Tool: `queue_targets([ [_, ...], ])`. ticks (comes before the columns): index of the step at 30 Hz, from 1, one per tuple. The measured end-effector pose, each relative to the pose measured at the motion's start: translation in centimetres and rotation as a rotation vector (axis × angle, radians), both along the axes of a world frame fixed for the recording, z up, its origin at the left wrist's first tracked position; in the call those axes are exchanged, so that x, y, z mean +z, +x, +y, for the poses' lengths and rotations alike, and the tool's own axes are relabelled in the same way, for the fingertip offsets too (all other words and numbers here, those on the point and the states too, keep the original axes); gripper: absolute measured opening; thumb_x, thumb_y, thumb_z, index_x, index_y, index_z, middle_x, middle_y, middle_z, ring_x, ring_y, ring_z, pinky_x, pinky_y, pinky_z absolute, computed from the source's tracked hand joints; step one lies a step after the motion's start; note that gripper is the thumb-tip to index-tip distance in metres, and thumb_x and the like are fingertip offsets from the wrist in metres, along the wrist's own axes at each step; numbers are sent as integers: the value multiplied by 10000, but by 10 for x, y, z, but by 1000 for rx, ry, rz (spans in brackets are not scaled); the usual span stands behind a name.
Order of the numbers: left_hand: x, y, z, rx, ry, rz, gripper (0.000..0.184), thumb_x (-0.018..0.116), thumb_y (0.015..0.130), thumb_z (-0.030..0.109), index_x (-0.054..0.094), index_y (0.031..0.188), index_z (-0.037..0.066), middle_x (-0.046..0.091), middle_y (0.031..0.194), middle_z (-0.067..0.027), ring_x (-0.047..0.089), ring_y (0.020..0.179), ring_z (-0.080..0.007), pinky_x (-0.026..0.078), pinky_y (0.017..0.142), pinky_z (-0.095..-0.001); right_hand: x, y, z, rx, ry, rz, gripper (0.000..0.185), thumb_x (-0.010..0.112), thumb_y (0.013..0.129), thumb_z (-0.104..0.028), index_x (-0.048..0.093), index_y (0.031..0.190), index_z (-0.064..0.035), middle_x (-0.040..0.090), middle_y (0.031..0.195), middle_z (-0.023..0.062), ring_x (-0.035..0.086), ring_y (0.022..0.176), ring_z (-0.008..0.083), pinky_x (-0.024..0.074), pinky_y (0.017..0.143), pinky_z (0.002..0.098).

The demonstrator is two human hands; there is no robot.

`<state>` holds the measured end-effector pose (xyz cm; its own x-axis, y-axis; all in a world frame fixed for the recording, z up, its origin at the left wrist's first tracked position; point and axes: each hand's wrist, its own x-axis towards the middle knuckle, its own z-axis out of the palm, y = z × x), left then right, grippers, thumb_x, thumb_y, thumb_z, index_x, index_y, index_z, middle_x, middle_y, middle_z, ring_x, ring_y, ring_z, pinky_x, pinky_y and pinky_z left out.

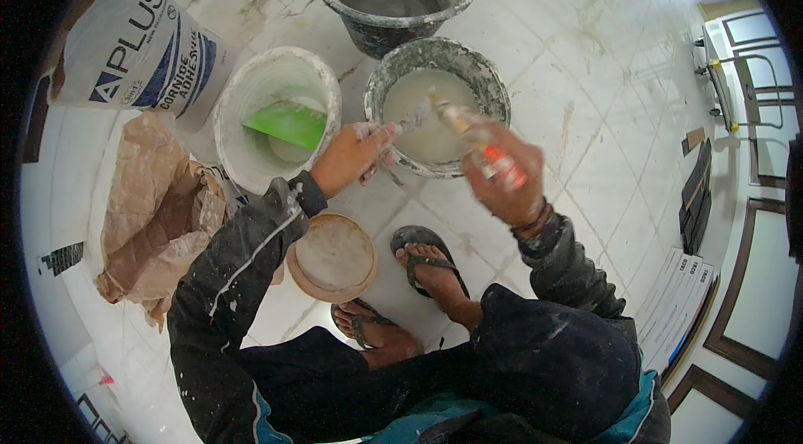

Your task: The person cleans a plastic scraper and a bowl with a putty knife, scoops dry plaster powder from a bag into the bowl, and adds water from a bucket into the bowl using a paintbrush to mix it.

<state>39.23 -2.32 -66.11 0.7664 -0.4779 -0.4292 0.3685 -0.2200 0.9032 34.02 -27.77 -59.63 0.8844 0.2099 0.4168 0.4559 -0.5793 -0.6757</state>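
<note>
My right hand (pixel 507 168) is closed around a paintbrush (pixel 452 114) with a red and yellow handle, blurred by motion. The brush end hangs over a grey-crusted bucket (pixel 498 80) of cloudy, pale liquid. At that bucket's left rim, my left hand (pixel 357 158) has its fingers pinched together; a thin greyish piece shows near the fingertips, too blurred to name. Just left of this hand stands a whitish bucket (pixel 227 122) with a bright green plastic scraper or scoop (pixel 288 123) leaning inside.
A dark bucket (pixel 360 30) with grey contents stands behind. To the left are a cornice adhesive bag (pixel 159 47) and a crumpled brown paper bag (pixel 155 214). A round, dusty tan lid or basin (pixel 333 256) lies by my sandalled feet. Boxes (pixel 682 302) lie along the right wall.
</note>
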Motion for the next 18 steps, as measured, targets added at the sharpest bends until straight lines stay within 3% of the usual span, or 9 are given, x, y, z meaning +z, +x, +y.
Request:
queue_targets([
  [1,0,0,0,0,-1,1,482,531,1014,455,651,1128,2,654,781,-19,483,481,-54,402,423,-232,-6,-4,4,76,-96,-86,393,754,753,-111,649,1122,-23,696,1014,169,693,797,348,569,702,397],
  [3,6,1,-1,83,-178,375,490,487,1031,480,666,1171,46,607,770,19,440,499,-49,382,461,-229,-20,-5,8,182,-199,-154,416,763,741,-120,640,1133,-56,671,1045,160,689,819,336,565,678,409],
  [5,-2,2,2,63,-186,361,499,472,1033,496,665,1179,59,578,758,29,420,511,-49,372,475,-227,-41,-3,6,226,-314,-20,363,747,747,-53,657,1099,-41,687,1087,209,701,895,363,579,726,422],
  [7,-3,0,4,45,-194,346,509,458,1035,512,664,1186,72,549,747,39,400,523,-50,363,490,-225,-64,5,-6,158,-288,0,402,765,745,-72,648,1129,-54,679,1103,209,700,861,357,575,695,417],
  [10,0,-2,3,69,-99,391,510,448,1036,521,660,1181,80,529,731,39,418,545,-55,378,477,-232,-56,9,-9,-29,-201,52,393,763,748,-73,645,1122,-52,682,1079,176,692,813,358,567,677,407],
  [13,-2,0,0,48,-128,376,483,442,1038,515,659,1120,91,533,737,36,447,555,-59,397,464,-240,-39,5,2,188,-195,-129,390,750,788,-136,630,1153,-70,683,1049,151,687,797,368,560,663,424],
  [16,-3,-2,-6,12,-26,322,458,438,1041,506,649,1044,99,534,726,31,470,558,-63,415,446,-245,-52,10,13,243,-303,-23,407,748,792,-144,625,1172,-67,681,1056,158,686,803,374,561,681,433],
  [18,-5,-3,-7,-11,-34,249,449,439,1041,505,630,1001,100,529,709,26,475,547,-64,427,441,-245,-69,19,8,94,-260,70,394,746,789,-141,625,1156,-68,678,1038,157,683,808,373,560,682,436],
])
